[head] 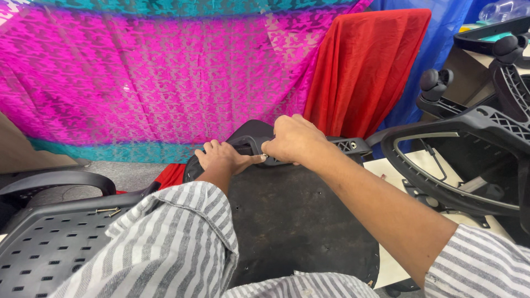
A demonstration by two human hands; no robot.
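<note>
A black chair seat (292, 215) lies upside down in front of me, its flat underside facing up. At its far edge sits a dark plastic bracket part (251, 138). My left hand (221, 157) rests on the seat's far edge and grips that part from the left. My right hand (292, 140) is closed over the same part from above, knuckles up. Both arms wear grey-and-white striped sleeves. What lies under the right palm is hidden.
A perforated black plastic chair panel (49, 243) with two screws (107, 211) lies at the left. A black mesh chair frame (458, 160) and armrest parts (436, 83) stand at the right. Pink-and-teal cloth (154, 77) and red cloth (364, 66) hang behind.
</note>
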